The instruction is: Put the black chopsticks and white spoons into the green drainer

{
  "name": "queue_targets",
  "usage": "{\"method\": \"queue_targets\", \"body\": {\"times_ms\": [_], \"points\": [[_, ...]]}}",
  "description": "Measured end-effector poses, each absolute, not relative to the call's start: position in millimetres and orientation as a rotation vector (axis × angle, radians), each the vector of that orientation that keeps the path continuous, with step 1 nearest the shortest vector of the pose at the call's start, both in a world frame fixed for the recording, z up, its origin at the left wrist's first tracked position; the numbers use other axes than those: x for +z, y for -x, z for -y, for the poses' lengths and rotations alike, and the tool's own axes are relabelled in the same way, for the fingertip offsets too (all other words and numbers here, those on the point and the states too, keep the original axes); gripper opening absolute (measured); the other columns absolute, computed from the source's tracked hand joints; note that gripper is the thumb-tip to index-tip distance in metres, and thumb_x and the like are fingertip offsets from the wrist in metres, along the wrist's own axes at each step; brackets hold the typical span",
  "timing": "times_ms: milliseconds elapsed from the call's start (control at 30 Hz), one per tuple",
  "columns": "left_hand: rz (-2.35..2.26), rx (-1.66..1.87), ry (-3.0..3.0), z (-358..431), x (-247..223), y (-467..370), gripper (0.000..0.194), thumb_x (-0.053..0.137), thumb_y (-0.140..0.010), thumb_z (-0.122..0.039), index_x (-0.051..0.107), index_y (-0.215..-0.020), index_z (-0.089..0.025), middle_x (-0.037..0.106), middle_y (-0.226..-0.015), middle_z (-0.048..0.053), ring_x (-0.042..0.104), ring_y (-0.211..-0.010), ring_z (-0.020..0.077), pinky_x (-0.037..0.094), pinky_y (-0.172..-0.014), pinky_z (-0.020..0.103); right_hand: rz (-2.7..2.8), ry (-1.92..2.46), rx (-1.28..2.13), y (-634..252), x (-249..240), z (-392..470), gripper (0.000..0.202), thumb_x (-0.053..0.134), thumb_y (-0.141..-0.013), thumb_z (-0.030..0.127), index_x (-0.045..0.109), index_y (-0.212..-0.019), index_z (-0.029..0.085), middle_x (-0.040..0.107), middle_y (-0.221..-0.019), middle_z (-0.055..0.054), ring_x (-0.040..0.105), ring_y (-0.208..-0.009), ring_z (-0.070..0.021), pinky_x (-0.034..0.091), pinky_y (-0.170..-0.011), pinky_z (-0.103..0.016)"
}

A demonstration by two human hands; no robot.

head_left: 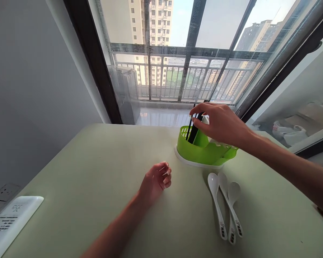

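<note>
A green basket (199, 154) on a white base stands toward the back right of the table. Dark chopsticks (189, 129) and a wider black utensil (194, 131) lean inside its left part. Over the basket is my right hand (218, 120), its thumb and fingers curved and apart beside the tops of the black items, holding nothing visible. My left hand (155, 181) rests on the table in front of the basket, palm turned sideways, fingers loosely curled and empty. Three white spoons (217, 208) lie partly overlapping on the tabletop, below the basket and right of my left hand.
The pale green table (97, 186) has a rounded far corner at the left. A white printed object (16, 220) lies at its left edge. Beyond the table is a window with a railing (204, 77). Plastic bags (293, 134) show behind glass at the right.
</note>
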State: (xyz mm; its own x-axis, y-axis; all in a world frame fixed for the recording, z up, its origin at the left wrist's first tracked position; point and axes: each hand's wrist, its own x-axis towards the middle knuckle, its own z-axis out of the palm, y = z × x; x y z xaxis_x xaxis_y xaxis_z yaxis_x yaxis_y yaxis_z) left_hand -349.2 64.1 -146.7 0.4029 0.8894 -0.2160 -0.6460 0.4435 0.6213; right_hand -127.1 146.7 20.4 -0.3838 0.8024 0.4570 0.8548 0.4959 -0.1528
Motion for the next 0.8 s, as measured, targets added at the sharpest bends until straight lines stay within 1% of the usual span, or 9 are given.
{"method": "queue_targets", "body": {"times_ms": [100, 200, 300, 400, 500, 600, 667, 733, 800], "points": [[-0.571, 1.019, -0.487, -64.4, -146.0, 348.2, 0.02, 0.07, -0.083, -0.034, 0.06, -0.084, -0.017, 0.051, -0.075, -0.003, 0.038, -0.052, 0.0061, 0.032, -0.049, 0.023, 2.323, 1.347, -0.185, 129.7, 17.1, -143.6, 0.029, 0.055, -0.094, 0.035, 0.071, -0.113, 0.022, 0.071, -0.126, -0.01, 0.067, -0.083, -0.0243, 0.05, -0.076, -0.041], [-0.583, 1.021, -0.487, -64.0, -144.3, 347.4, 0.021, 0.071, -0.083, -0.035, 0.06, -0.084, -0.016, 0.051, -0.075, -0.003, 0.038, -0.052, 0.0062, 0.032, -0.049, 0.023, 2.392, 1.393, -0.202, 132.4, 9.7, -146.3, 0.036, 0.056, -0.094, 0.037, 0.069, -0.124, 0.021, 0.059, -0.143, -0.013, 0.068, -0.087, -0.0258, 0.051, -0.073, -0.041], [-0.591, 1.023, -0.484, -63.4, -143.0, 347.2, 0.021, 0.07, -0.083, -0.035, 0.06, -0.083, -0.016, 0.052, -0.074, -0.003, 0.038, -0.052, 0.0061, 0.032, -0.049, 0.023, 2.423, 1.441, -0.198, 135.1, 4.4, -158.5, 0.043, 0.055, -0.095, 0.036, 0.065, -0.135, 0.021, 0.054, -0.148, -0.015, 0.069, -0.088, -0.0269, 0.053, -0.074, -0.042], [-0.59, 1.019, -0.485, -63.5, -143.2, 347.5, 0.02, 0.069, -0.084, -0.034, 0.059, -0.083, -0.016, 0.052, -0.075, -0.003, 0.038, -0.052, 0.0061, 0.032, -0.049, 0.023, 2.447, 1.437, -0.13, 139.8, 1.7, -174.7, 0.042, 0.055, -0.094, 0.033, 0.065, -0.134, 0.02, 0.057, -0.145, -0.015, 0.069, -0.094, -0.0272, 0.053, -0.084, -0.044], [-0.586, 1.021, -0.482, -64.0, -144.1, 347.9, 0.019, 0.069, -0.084, -0.033, 0.059, -0.083, -0.017, 0.052, -0.075, -0.003, 0.038, -0.052, 0.0061, 0.032, -0.049, 0.023, 2.502, 1.384, -0.024, 145.3, 0.3, -184.2, 0.043, 0.057, -0.09, 0.024, 0.066, -0.131, 0.018, 0.06, -0.14, -0.014, 0.067, -0.105, -0.0284, 0.05, -0.095, -0.044], [-0.582, 1.023, -0.482, -64.0, -144.1, 347.8, 0.02, 0.07, -0.083, -0.033, 0.059, -0.083, -0.017, 0.051, -0.075, -0.003, 0.038, -0.052, 0.006, 0.031, -0.049, 0.023, 2.597, 1.304, 0.042, 146.6, 0.3, -182.1, 0.048, 0.055, -0.084, 0.013, 0.067, -0.13, 0.021, 0.061, -0.137, -0.013, 0.064, -0.115, -0.0291, 0.048, -0.098, -0.041], [-0.584, 1.022, -0.477, -63.7, -143.5, 347.0, 0.02, 0.071, -0.082, -0.033, 0.059, -0.083, -0.016, 0.051, -0.074, -0.003, 0.038, -0.052, 0.006, 0.031, -0.049, 0.023, 2.645, 1.266, 0.058, 144.0, 1.3, -176.5, 0.053, 0.055, -0.082, 0.01, 0.067, -0.131, 0.025, 0.06, -0.135, -0.012, 0.063, -0.115, -0.0283, 0.048, -0.096, -0.04], [-0.59, 1.023, -0.472, -63.4, -142.6, 346.0, 0.021, 0.072, -0.08, -0.033, 0.059, -0.082, -0.016, 0.051, -0.074, -0.003, 0.037, -0.051, 0.0059, 0.031, -0.049, 0.023, 2.675, 1.241, 0.053, 140.5, 3.1, -170.7, 0.053, 0.059, -0.082, 0.013, 0.066, -0.133, 0.028, 0.061, -0.128, -0.011, 0.065, -0.108, -0.0267, 0.049, -0.092, -0.038], [-0.597, 1.022, -0.471, -63.2, -142.0, 345.2, 0.022, 0.073, -0.079, -0.033, 0.059, -0.082, -0.016, 0.051, -0.074, -0.003, 0.037, -0.051, 0.0057, 0.031, -0.049, 0.023, 2.694, 1.219, 0.04, 138.5, 6.0, -166.6, 0.041, 0.062, -0.088, 0.025, 0.069, -0.128, 0.029, 0.065, -0.116, -0.01, 0.066, -0.099, -0.0253, 0.05, -0.086, -0.036]]}}
